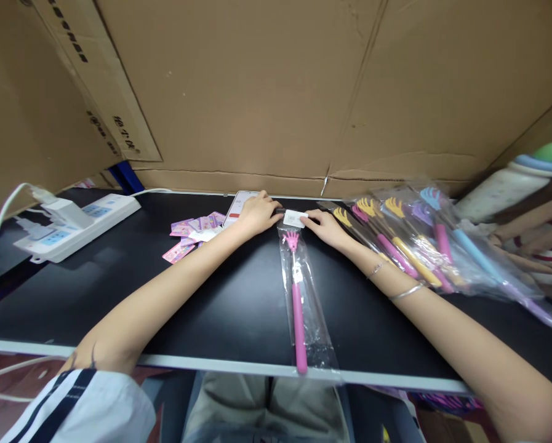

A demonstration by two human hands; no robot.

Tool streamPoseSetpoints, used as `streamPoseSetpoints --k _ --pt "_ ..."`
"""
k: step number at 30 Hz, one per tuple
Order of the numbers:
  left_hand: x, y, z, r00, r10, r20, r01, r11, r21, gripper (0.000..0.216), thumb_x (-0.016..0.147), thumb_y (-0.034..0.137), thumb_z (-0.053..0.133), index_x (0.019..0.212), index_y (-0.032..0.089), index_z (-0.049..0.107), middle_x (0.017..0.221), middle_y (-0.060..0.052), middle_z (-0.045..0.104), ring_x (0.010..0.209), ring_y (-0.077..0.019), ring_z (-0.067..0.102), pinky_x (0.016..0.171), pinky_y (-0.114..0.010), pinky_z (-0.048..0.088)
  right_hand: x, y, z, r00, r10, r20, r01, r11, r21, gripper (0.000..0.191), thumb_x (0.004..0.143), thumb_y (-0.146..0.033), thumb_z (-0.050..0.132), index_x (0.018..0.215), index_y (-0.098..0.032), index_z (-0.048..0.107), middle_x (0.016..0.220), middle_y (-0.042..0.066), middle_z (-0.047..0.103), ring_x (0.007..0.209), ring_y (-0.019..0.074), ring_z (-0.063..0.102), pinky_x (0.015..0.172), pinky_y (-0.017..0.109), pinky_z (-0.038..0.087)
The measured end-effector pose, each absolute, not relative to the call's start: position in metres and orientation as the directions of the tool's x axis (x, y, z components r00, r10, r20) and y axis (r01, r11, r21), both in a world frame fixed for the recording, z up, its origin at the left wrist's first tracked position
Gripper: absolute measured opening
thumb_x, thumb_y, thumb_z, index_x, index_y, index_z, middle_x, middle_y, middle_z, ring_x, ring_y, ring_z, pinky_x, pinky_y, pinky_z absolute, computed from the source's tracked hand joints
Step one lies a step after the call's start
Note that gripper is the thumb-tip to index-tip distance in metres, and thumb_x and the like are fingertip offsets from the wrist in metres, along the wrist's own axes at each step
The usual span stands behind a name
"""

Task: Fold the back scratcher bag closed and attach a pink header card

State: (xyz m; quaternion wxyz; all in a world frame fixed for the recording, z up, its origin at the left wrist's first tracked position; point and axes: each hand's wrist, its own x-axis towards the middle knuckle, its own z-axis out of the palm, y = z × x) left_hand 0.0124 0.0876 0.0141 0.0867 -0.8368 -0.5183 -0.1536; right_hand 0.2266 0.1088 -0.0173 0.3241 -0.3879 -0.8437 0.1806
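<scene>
Both hands [257, 214] [324, 226] at bagged scratcher's [298, 295] top

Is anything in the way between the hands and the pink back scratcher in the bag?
No. The left hand and right hand already rest on the top end of the bagged pink back scratcher, by its white label. Nothing visible lies between them.

A packing station, probably in a small warehouse: cardboard sheets [266, 86] wall a black tabletop [220, 307] stacked with bagged back scratchers [414, 246] and stickers [190, 231].
</scene>
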Motion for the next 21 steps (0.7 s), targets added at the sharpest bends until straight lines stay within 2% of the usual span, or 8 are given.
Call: streamPoseSetpoints --k 5,7,10,13,16,18,21 --pt "0.017 0.082 0.016 0.411 0.829 0.38 0.885 -0.463 0.053 0.02 0.087 0.03 0.048 0.092 0.018 0.064 0.088 -0.008 0.068 0.095 -0.0247 0.056 0.076 -0.032 0.044 0.225 0.105 -0.014 -0.439 0.794 0.421 0.516 0.606 -0.605 0.036 0.087 -0.046 0.044 0.081 -0.015 0.064 0.081 0.006 0.068 0.079 0.0217 0.059 0.076 0.033 0.043" --pt "0.018 0.08 0.017 0.374 0.833 0.408 0.874 -0.464 0.144 0.019 0.088 0.03 0.046 0.093 0.019 0.062 0.085 -0.006 0.068 0.087 -0.0221 0.059 0.071 -0.03 0.043 0.225 0.104 -0.012 -0.395 0.815 0.424 0.481 0.577 -0.66 0.038 0.086 -0.049 0.045 0.08 -0.016 0.062 0.08 0.005 0.067 0.077 0.0213 0.059 0.074 0.033 0.045" --pt "0.017 0.081 0.017 0.38 0.832 0.404 0.773 -0.526 0.354 0.018 0.089 0.032 0.045 0.094 0.021 0.057 0.085 -0.002 0.069 0.076 -0.0171 0.061 0.067 -0.026 0.041 0.225 0.102 -0.011 -0.33 0.826 0.457 0.427 0.563 -0.708 0.04 0.086 -0.053 0.046 0.08 -0.017 0.061 0.078 0.005 0.066 0.078 0.0215 0.059 0.074 0.034 0.047" --pt "0.017 0.085 0.014 0.435 0.796 0.421 0.582 -0.605 0.543 0.015 0.091 0.031 0.043 0.094 0.02 0.052 0.087 -0.001 0.071 0.079 -0.0151 0.064 0.071 -0.025 0.043 0.225 0.101 -0.012 -0.297 0.809 0.507 0.378 0.587 -0.716 0.037 0.086 -0.054 0.048 0.085 -0.019 0.061 0.088 0.006 0.065 0.086 0.0227 0.059 0.078 0.036 0.049" --pt "0.02 0.087 0.008 0.423 0.777 0.466 0.402 -0.622 0.672 0.014 0.092 0.029 0.042 0.095 0.018 0.049 0.087 -0.004 0.071 0.086 -0.0156 0.066 0.079 -0.026 0.045 0.225 0.102 -0.012 -0.264 0.804 0.533 0.36 0.595 -0.718 0.037 0.084 -0.056 0.05 0.085 -0.021 0.06 0.094 0.007 0.062 0.091 0.0234 0.059 0.077 0.037 0.053" --pt "0.025 0.085 0.003 0.401 0.782 0.477 0.333 -0.609 0.72 0.014 0.092 0.028 0.042 0.099 0.018 0.048 0.085 -0.004 0.072 0.084 -0.0152 0.067 0.08 -0.027 0.047 0.224 0.101 -0.011 -0.236 0.818 0.524 0.326 0.575 -0.751 0.038 0.082 -0.059 0.052 0.083 -0.022 0.058 0.094 0.007 0.061 0.09 0.0235 0.059 0.072 0.038 0.056" --pt "0.034 0.079 -0.005 0.374 0.785 0.493 0.328 -0.61 0.722 0.016 0.093 0.025 0.041 0.107 0.018 0.047 0.083 -0.004 0.072 0.081 -0.0147 0.068 0.081 -0.028 0.048 0.223 0.1 -0.012 -0.226 0.854 0.468 0.229 0.513 -0.827 0.038 0.079 -0.061 0.055 0.085 -0.023 0.055 0.094 0.007 0.063 0.09 0.0245 0.062 0.069 0.039 0.058"
